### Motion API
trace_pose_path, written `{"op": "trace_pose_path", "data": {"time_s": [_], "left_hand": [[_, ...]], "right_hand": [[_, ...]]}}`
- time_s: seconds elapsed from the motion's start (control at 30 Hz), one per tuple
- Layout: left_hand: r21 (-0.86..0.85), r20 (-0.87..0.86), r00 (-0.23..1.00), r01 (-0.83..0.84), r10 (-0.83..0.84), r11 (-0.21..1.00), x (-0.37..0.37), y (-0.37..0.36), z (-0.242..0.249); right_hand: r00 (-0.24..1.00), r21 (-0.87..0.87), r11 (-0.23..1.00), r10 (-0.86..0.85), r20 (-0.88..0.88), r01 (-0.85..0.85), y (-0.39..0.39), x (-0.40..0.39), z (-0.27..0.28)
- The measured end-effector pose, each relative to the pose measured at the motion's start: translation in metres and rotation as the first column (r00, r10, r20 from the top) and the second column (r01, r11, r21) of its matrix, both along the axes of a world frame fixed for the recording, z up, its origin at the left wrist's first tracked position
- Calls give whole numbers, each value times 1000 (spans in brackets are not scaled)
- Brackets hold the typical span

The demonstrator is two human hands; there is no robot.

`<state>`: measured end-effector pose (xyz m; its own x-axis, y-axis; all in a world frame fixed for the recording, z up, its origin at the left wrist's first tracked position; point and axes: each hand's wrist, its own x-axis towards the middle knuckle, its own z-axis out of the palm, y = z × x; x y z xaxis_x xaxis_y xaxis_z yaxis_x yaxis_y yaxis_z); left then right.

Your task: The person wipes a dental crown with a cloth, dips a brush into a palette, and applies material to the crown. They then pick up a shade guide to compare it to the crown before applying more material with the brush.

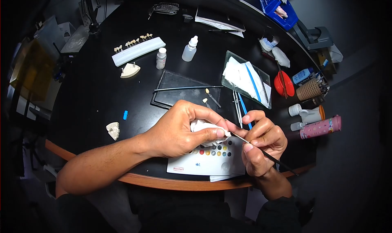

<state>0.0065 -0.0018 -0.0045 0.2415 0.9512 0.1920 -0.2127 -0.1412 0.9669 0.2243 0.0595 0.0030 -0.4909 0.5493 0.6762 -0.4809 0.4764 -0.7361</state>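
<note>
My left hand (pixel 179 129) is closed around a crumpled white tissue (pixel 199 126), its thumb and forefinger pinching one corner. In my right hand (pixel 267 141) a thin dark-handled brush (pixel 277 161) is gripped between thumb and fingers. The brush's front end points at the pinched tissue corner, and its tip is hidden there. Below both hands lies a white palette sheet (pixel 183 164) with several coloured dots, partly covered by them. Just beyond are tweezers (pixel 237 104) and a blue-handled tool (pixel 244 108).
A black slab (pixel 179 92) carries another brush (pixel 188 87). Behind it stand a dropper bottle (pixel 189 51), a small jar (pixel 161 59) and a shade-tab holder (pixel 139 51). On the right are a glass plate with tissue (pixel 245 76), a red bowl (pixel 279 84) and a pink bottle (pixel 320 128).
</note>
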Motion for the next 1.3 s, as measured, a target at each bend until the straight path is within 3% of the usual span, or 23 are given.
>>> {"op": "trace_pose_path", "data": {"time_s": [0.1, 0.4, 1.03, 1.3], "left_hand": [[-64, 70, 997, 36, -31, 997, 0, 0, 0], [-82, 51, 998, 50, -46, 995, -2, -1, 3], [-32, 59, 998, 36, -34, 999, 0, 1, -6], [-60, 29, 999, 46, -44, 997, -2, 0, 0]], "right_hand": [[1000, 43, 999, -13, 17, 12, 1, 1, 0], [994, 115, 991, -71, 84, 61, 2, 3, 5], [986, 175, 981, -111, 123, 89, 4, 7, 6], [991, 84, 992, -106, 87, 98, -3, 2, 6]]}}
